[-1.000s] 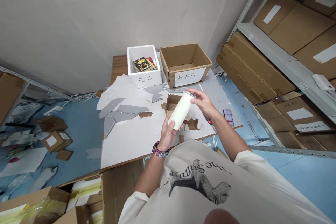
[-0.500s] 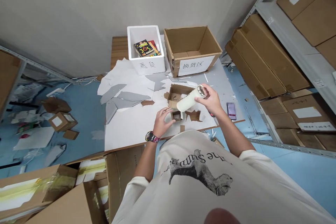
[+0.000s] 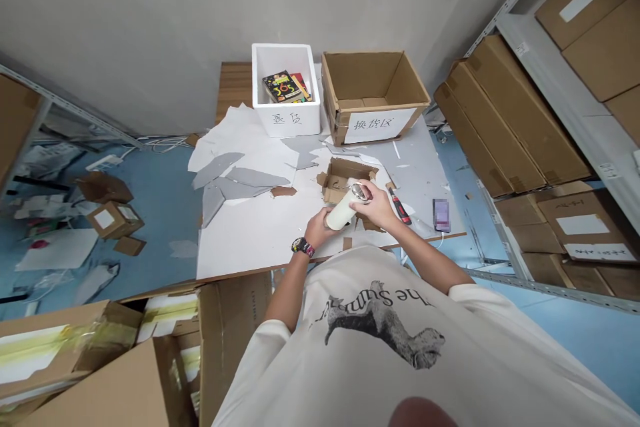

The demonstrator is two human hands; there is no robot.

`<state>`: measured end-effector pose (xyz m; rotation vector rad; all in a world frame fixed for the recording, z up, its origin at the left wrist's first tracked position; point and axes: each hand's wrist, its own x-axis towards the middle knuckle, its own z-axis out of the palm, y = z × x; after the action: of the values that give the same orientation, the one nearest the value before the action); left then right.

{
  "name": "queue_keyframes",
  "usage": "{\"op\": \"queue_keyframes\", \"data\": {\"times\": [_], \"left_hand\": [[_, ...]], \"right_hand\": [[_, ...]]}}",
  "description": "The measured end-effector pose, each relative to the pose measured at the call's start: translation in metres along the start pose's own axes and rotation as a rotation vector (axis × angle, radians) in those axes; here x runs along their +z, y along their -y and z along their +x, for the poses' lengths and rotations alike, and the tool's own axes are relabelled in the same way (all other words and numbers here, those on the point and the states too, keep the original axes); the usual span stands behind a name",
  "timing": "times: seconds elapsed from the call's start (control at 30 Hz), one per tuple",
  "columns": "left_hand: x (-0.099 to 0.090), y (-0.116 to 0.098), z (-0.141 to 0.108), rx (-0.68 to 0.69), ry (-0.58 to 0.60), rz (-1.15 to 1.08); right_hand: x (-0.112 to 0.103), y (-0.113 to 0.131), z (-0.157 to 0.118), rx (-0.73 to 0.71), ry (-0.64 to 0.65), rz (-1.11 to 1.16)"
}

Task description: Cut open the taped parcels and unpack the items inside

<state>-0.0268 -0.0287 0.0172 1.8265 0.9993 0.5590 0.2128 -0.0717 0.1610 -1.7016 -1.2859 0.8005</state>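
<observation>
While both hands meet at one bottle (image 3: 341, 212), two bins stand side by side at the back of the counter (image 3: 250, 233): one foam bin (image 3: 311, 121) and one carton (image 3: 334, 90). At least two books (image 3: 284, 87) lie in the foam bin, one with a black cover reading 365. One small box (image 3: 334, 195), one knife (image 3: 400, 205) and one phone (image 3: 441, 215) are also on the counter, and three brown boxes (image 3: 114, 219) sit on the blue floor (image 3: 165, 213) at left.

The bottle is a smooth, pale cylinder with a shiny, metallic-looking lid (image 3: 359, 192). White and smooth-walled, the foam bin has handwriting on its front; the carton is brown cardboard with a handwritten white label. Ragged, torn edges ring the open small box, and jagged grey and white sheets cover much of the counter's left part. The knife is red and black, lying to the right of the small box.

Held slantwise at the near side of the small box, the bottle has its lid up and to the right. The left hand (image 3: 319, 229), a patterned watch at its wrist, is curled against the base; the right hand (image 3: 376, 207) reaches in from the right, closed around the lid end. Whether the bottle touches the small box, I cannot tell.
</observation>
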Motion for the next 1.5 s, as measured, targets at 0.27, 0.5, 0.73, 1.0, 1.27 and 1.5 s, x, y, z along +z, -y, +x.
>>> {"op": "queue_keyframes", "data": {"times": [0.27, 0.5, 0.73, 1.0, 1.27, 1.5], "left_hand": [[0.001, 0.001, -0.001, 0.015, 0.003, 0.015], [-0.005, 0.004, -0.005, -0.029, -0.031, 0.013], [0.004, 0.006, -0.006, -0.005, 0.019, 0.075], [0.002, 0.004, -0.006, 0.004, 0.017, 0.059], [0.007, 0.002, -0.004, 0.067, 0.003, 0.017], [0.012, 0.010, -0.012, 0.003, -0.109, -0.140]], "right_hand": [[-0.009, 0.008, -0.014, -0.133, 0.003, -0.169], [0.006, 0.023, -0.016, -0.321, 0.258, -0.341], [0.012, 0.002, -0.002, -0.467, 0.671, -0.569], [0.036, -0.032, 0.002, -0.566, 0.691, -0.896], [0.039, -0.038, -0.009, -0.488, 0.667, -0.949], [0.049, -0.085, -0.023, -0.108, 0.142, -0.298]]}}
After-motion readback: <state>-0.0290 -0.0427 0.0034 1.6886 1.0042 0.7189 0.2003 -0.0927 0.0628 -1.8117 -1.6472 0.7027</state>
